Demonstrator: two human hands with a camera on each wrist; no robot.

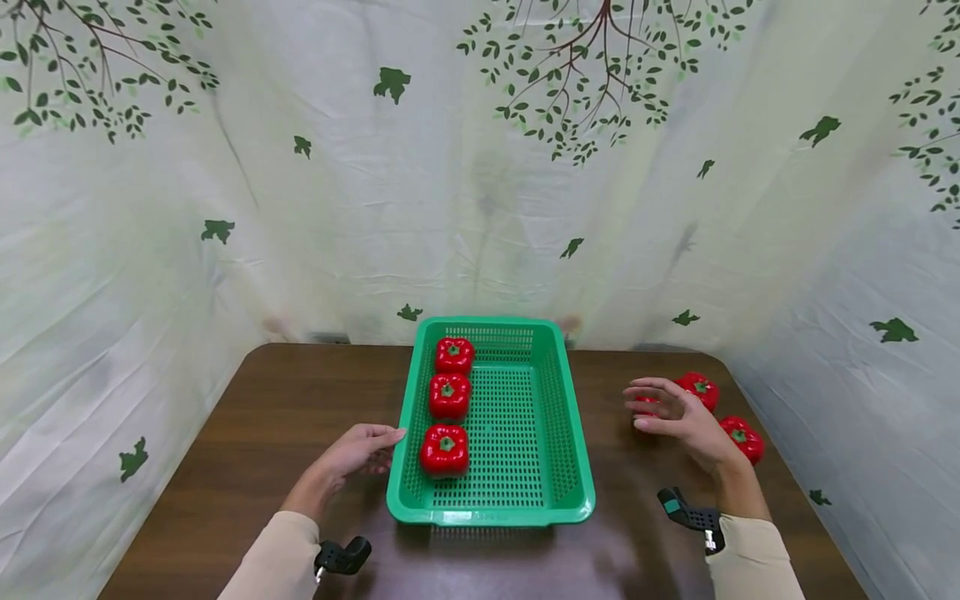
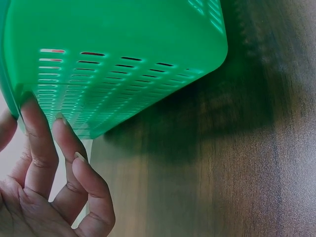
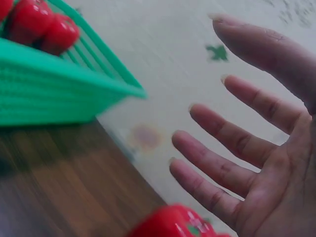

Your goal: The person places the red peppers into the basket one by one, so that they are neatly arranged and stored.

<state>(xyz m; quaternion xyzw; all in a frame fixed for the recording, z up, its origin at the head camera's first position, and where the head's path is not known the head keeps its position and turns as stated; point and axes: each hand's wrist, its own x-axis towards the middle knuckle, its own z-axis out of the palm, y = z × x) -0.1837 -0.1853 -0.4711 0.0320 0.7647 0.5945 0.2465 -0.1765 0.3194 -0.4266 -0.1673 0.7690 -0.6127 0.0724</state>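
A green slotted basket (image 1: 558, 433) stands mid-table with three red peppers (image 1: 448, 396) in a row along its left side. My left hand (image 1: 363, 450) lies on the table, straight fingertips (image 2: 29, 106) touching the basket's left wall (image 2: 113, 64). My right hand (image 1: 671, 412) hovers with fingers spread over a red pepper (image 1: 643, 406) to the right of the basket, holding nothing. Two more red peppers (image 1: 700, 389) (image 1: 742, 438) lie just beyond it. In the right wrist view one pepper (image 3: 173, 224) sits below the spread fingers (image 3: 212, 163).
The brown wooden table (image 1: 247, 433) is closed in by a white leaf-print cloth backdrop (image 1: 480, 208) at the back and both sides. Its right edge runs close to the loose peppers.
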